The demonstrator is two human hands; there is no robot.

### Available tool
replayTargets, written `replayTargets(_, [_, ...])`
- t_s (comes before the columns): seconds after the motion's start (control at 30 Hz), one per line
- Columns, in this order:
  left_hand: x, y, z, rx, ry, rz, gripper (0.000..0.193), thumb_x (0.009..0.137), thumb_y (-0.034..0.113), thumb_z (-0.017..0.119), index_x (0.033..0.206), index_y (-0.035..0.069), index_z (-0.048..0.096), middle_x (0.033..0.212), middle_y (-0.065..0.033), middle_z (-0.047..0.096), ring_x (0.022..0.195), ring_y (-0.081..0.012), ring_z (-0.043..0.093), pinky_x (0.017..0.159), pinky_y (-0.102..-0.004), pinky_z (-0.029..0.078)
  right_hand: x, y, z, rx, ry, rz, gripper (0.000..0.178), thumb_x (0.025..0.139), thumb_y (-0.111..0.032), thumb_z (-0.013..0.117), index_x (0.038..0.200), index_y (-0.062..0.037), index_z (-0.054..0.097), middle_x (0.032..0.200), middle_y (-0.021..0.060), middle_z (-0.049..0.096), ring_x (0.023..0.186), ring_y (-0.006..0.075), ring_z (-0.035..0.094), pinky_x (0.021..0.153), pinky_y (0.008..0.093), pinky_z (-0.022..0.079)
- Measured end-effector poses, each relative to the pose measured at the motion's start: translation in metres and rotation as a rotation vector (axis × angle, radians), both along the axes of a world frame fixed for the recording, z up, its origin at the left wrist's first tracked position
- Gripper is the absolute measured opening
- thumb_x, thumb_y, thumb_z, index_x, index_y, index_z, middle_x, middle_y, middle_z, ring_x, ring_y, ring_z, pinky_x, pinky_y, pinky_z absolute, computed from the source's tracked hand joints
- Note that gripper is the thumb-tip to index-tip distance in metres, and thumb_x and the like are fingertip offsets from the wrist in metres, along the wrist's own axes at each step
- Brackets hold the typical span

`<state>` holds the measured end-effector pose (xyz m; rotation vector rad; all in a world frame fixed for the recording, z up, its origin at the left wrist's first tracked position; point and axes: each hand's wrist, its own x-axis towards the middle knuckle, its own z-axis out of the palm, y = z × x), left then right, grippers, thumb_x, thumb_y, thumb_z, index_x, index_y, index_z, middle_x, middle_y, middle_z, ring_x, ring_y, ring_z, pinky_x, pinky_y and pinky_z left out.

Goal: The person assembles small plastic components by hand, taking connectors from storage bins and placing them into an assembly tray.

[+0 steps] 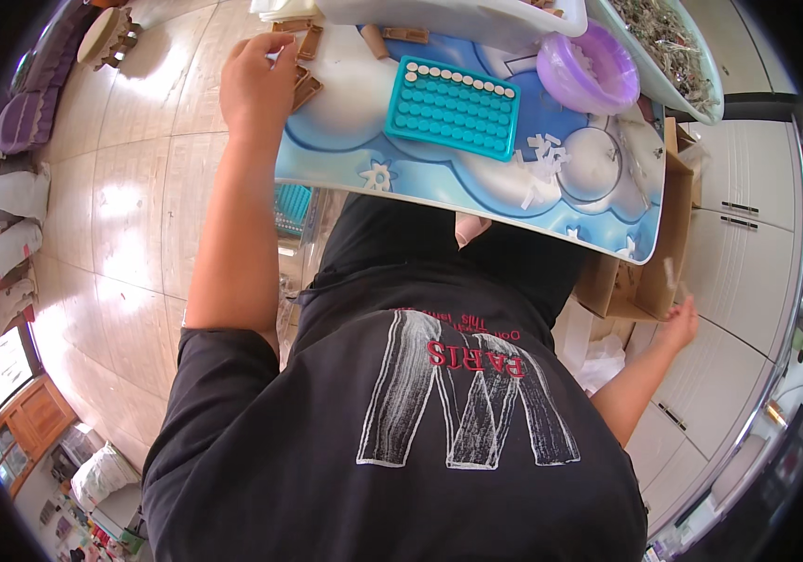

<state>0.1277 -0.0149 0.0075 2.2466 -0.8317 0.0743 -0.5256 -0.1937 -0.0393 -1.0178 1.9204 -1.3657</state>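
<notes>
My left hand (259, 82) is at the table's far left edge, fingers bent together beside some small brown pieces (309, 42). A speck of white shows at its fingertips, too small to name. Low on the right, my right hand (678, 326) is held out past the table beside a cardboard box (640, 286). Just above its fingertips is a thin whitish strip (671, 274), blurred and seemingly apart from them. A teal tray (458, 117) of round slots lies on the table, with white round pieces (458, 77) along its far row.
The table (345, 155) has a blue cloud pattern. White paper-like scraps (544, 159) lie right of the tray. Behind them stands a purple bowl (598, 80). At the back are a white bin (458, 23) and a tub of shredded material (669, 56). White cabinets (739, 253) line the right.
</notes>
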Motion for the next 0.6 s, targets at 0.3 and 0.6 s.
replayTargets(0.3, [-0.026, -0.053, -0.002, 0.203, -0.427, -0.198, 0.035, 0.081, 0.046, 0.06, 0.086, 0.012, 0.067, 0.08, -0.0058, 0.067, 0.082, -0.0271, 0.063, 0.071, -0.0372, 0.047, 0.005, -0.01, -0.067, 0.212, 0.041, 0.088, 0.035, 0.086, -0.02, 0.065, 0.113, -0.0011, 0.053, 0.079, 0.0045, 0.06, 0.059, 0.01, 0.055, 0.048, 0.0206, 0.042])
replayTargets(0.6, [-0.028, -0.065, -0.002, 0.416, -0.277, -0.184, 0.032, 0.084, 0.038, 0.059, 0.094, 0.008, 0.061, 0.096, -0.0118, 0.065, 0.091, -0.0308, 0.063, 0.077, -0.0441, 0.049, 0.197, 0.013, 0.057, -0.293, 0.149, 0.591, 0.019, 0.088, -0.01, 0.061, 0.105, -0.0019, 0.062, 0.092, 0.004, 0.063, 0.076, 0.009, 0.056, 0.068, 0.0211, 0.045])
